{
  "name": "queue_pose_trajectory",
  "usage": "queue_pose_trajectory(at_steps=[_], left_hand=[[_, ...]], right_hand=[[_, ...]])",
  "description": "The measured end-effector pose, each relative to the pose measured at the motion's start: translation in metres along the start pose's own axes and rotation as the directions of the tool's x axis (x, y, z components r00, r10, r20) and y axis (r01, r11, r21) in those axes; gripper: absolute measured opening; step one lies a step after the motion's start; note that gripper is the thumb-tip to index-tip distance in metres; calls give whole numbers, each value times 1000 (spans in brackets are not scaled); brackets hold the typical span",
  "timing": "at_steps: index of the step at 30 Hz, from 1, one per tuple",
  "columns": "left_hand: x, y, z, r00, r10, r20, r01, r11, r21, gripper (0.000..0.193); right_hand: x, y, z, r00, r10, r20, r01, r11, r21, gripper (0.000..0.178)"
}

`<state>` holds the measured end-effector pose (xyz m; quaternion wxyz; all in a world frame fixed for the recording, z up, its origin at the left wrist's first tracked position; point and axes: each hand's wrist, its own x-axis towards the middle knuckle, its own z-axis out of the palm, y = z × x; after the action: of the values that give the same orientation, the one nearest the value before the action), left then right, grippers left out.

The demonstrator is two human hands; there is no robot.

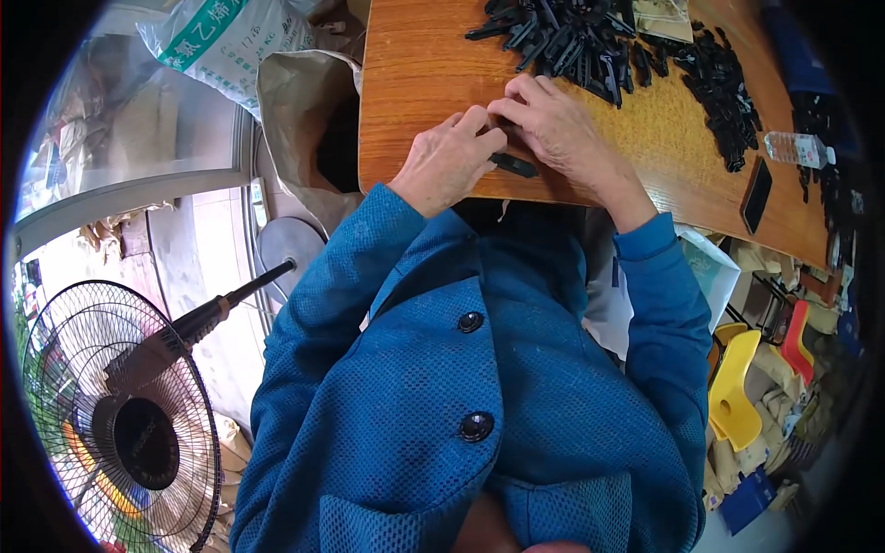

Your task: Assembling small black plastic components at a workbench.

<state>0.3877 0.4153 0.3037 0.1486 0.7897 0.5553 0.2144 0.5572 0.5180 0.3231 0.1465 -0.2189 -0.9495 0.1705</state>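
Note:
Both hands are close together at the near edge of a brown wooden table (433, 74). My left hand (447, 158) is closed, its thumb and fingers curled around a small black plastic piece (514, 166) whose end shows below the fingertips. My right hand (558, 134) is closed too, fingers bent in a pinch beside the left fingertips. What the right fingers grip is hidden behind them. Just beyond my right hand is a heap of long, thin black plastic parts (562, 41). A second heap of black parts (724, 101) spreads farther right.
A clear water bottle (793, 148) lies near the right table edge, beside a dark phone (757, 195). An open sack (300, 92) stands left of the table, a white printed sack (226, 51) behind it. A black fan (138, 442) stands lower left; a yellow chair (736, 392) lower right.

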Motion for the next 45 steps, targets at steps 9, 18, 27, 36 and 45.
queue_pose_trajectory(at_steps=[9, 18, 27, 36, 45], left_hand=[[-1, 5, -2, 992, -115, 61, 114, 993, 18, 24], [-3, 2, -7, 982, -176, 64, 179, 983, -34, 34], [-8, -4, -13, 963, -255, 91, 258, 966, -25, 30], [-8, -2, -6, 969, -244, -27, 241, 968, -73, 22], [5, 16, 19, 873, -486, 42, 287, 441, -850, 21]], right_hand=[[-11, 2, 9, 920, 289, -265, -128, 860, 494, 20], [-43, -23, 2, 876, 482, 27, -375, 642, 669, 37], [-30, -37, 8, 934, 331, 138, -352, 779, 518, 16], [-17, -15, 14, 911, 354, 211, -412, 802, 433, 18], [-43, -19, 33, 846, 528, -69, -375, 682, 628, 10]])
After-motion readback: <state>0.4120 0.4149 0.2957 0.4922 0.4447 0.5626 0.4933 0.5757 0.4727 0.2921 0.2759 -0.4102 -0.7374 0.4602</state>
